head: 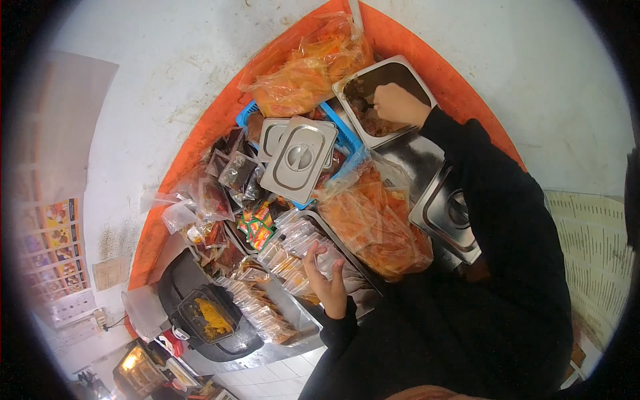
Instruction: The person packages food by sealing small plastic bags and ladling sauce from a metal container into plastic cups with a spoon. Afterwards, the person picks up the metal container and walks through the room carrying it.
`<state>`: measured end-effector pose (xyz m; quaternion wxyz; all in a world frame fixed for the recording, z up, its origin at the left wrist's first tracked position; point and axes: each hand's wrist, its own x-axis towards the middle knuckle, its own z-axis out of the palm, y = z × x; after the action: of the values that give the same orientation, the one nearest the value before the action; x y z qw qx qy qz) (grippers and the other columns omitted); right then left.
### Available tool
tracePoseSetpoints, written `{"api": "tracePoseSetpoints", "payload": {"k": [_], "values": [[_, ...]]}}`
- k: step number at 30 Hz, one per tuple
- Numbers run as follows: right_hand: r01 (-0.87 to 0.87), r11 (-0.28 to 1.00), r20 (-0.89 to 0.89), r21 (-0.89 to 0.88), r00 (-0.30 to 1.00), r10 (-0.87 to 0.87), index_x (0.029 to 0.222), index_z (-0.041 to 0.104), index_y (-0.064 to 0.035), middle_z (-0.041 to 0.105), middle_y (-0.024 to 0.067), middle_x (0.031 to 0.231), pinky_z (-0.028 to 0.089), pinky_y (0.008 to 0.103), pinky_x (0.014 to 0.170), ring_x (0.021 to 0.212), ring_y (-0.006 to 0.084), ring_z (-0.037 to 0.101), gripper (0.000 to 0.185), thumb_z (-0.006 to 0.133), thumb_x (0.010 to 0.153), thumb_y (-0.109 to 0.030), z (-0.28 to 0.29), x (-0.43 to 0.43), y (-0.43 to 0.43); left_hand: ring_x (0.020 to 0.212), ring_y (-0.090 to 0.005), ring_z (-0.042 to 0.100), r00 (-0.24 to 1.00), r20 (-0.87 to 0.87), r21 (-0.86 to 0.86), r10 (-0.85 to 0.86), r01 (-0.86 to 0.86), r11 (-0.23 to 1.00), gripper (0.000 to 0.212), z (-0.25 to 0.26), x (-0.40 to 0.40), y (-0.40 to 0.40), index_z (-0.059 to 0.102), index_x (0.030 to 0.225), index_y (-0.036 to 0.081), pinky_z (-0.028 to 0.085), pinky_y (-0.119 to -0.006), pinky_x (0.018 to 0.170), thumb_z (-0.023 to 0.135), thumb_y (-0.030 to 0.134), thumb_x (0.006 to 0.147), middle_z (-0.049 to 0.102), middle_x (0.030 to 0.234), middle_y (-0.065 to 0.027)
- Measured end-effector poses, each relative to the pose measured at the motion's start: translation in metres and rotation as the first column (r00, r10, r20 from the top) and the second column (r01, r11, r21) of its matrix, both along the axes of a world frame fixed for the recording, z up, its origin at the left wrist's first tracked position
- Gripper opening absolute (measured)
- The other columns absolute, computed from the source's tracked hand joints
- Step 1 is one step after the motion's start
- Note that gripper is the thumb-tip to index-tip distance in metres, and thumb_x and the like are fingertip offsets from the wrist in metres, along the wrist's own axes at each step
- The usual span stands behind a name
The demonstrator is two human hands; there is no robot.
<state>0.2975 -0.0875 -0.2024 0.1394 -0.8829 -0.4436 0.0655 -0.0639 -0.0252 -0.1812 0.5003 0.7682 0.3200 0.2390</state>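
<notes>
My right hand (pixel 400 105), its fingers curled, is over the deep stainless steel food pan (pixel 341 95) at the top right. Dark brown food (pixel 377 125) lies in that pan. A small pale shape shows beside the curled fingers, but whether it is a utensil in their grip I cannot make out. My left hand (pixel 327 287) is turned palm up with fingers and thumb apart, holding nothing. Beneath and beyond it are rows of small clear plastic sachets (pixel 285 260) standing in steel trays. To its right sits a large plastic bag of orange packets (pixel 375 220).
Steel lids (pixel 300 160) rest on a blue plastic basket (pixel 345 135). Another lidded pan (pixel 445 215) is by my right sleeve. An orange-filled bag (pixel 315 70) stands at the back corner. Left are dark sachets (pixel 240 175) and a black pan (pixel 207 315) holding yellow food.
</notes>
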Motion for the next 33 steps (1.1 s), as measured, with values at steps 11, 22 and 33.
{"api": "tracePoseSetpoints", "payload": {"k": [11, 22, 33], "values": [[0.423, 0.886, -0.751, 0.188, 0.644, -0.148, 0.075, 0.065, 0.0013, 0.053, 0.0047, 0.051, 0.039, 0.0259, 0.045, 0.047, 0.0101, 0.049, 0.018, 0.055, 0.076, -0.014, -0.009, 0.015, -0.039, 0.106, -0.0195, 0.041, 0.991, 0.110, -0.203, 0.069, -0.046, 0.978, 0.050, 0.030, 0.021, 0.023, 0.035, 0.123, -0.001, 0.024, -0.034, 0.099, 0.057, 0.013, 0.079, 0.043, 0.115, -0.0112], [0.524, 0.813, -0.888, 0.255, 0.460, -0.018, 0.091, 0.063, -0.0018, 0.038, -0.0071, 0.051, 0.021, 0.0186, 0.037, 0.041, 0.0019, 0.030, 0.020, 0.051, 0.085, -0.016, 0.003, 0.007, -0.064, 0.108, -0.0199, 0.044, 0.863, 0.473, 0.035, -0.177, 0.182, 0.983, 0.049, 0.093, 0.158, 0.076, 0.043, 0.115, 0.000, 0.033, -0.036, 0.095, 0.065, 0.004, 0.072, 0.046, 0.114, -0.0101], [0.409, 0.823, -0.469, 0.394, 0.859, -0.203, 0.094, 0.061, 0.0001, 0.057, 0.0083, 0.061, 0.041, 0.0254, 0.052, 0.054, 0.0107, 0.051, 0.026, 0.053, 0.076, -0.016, 0.126, 0.008, -0.097, 0.093, -0.0239, 0.053, 0.865, 0.424, 0.200, -0.270, 0.201, 0.959, 0.044, 0.022, 0.315, 0.065, 0.055, 0.098, 0.001, 0.041, -0.033, 0.081, 0.075, 0.017, 0.062, 0.056, 0.098, -0.0129]]}}
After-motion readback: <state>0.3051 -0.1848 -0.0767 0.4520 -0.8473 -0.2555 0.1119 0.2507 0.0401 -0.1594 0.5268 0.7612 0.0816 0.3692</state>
